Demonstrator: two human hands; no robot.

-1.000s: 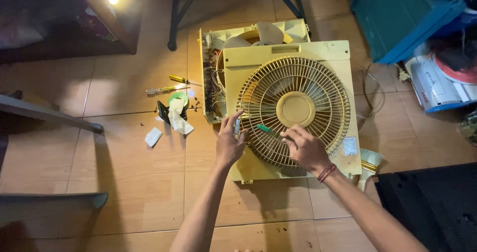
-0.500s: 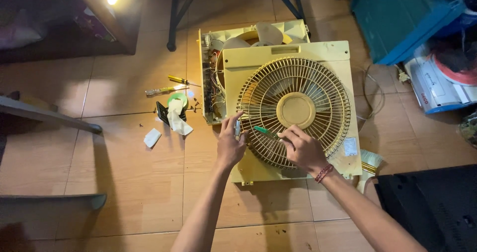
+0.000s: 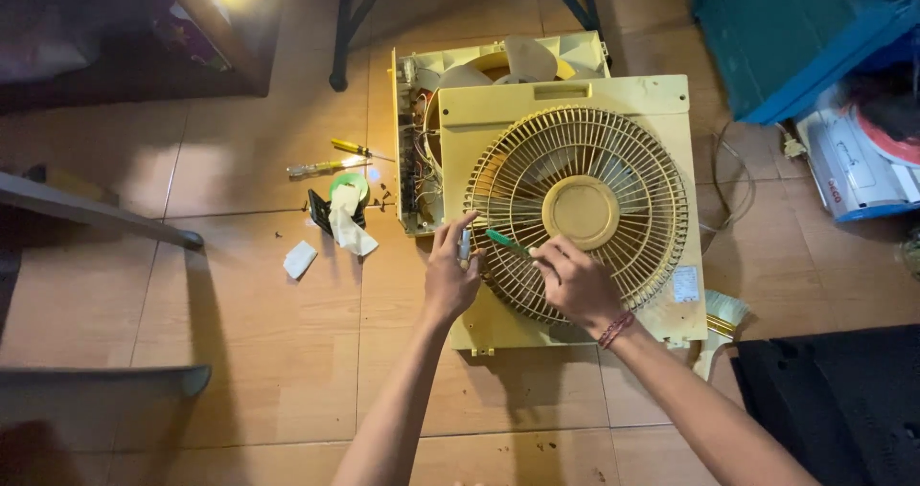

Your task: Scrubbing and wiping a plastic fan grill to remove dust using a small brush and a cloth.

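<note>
On the floor tiles: a yellowed box fan front panel (image 3: 661,98) is being worked on, lying flat over the opened fan housing (image 3: 422,112), round grille (image 3: 580,213) facing up.
Left hand (image 3: 450,275): is being held at the grille's left rim, fingers curled, thumb and forefinger pinched on a small greyish part (image 3: 465,246); what the part is cannot be told.
Right hand (image 3: 575,280): is being closed around the handle end of a green screwdriver (image 3: 508,243), palm resting on the grille's lower ribs.
Screwdriver location: is being held just above the grille's left side, between the two hands, tip close to the left fingers.
Screwdriver axis: long axis is lying near flat, running from lower right to upper left in the view; tip is pointing left and slightly up, toward the left hand.
Risk, slip: tip is likely being aimed very near the left fingertips; a slip off the fastener could be jabbing them.
Risk, ribs: thin plastic ribs are being leaned on by the right palm; old plastic could be cracking under the pressure.
Risk, loss: the small pinched part could be dropped through the grille slots or into the exposed wiring (image 3: 414,174).
Nearby: two more screwdrivers (image 3: 331,165), a green tape roll (image 3: 347,187) and paper scraps (image 3: 300,259) are lying to the left, well apart from the hands.
</note>
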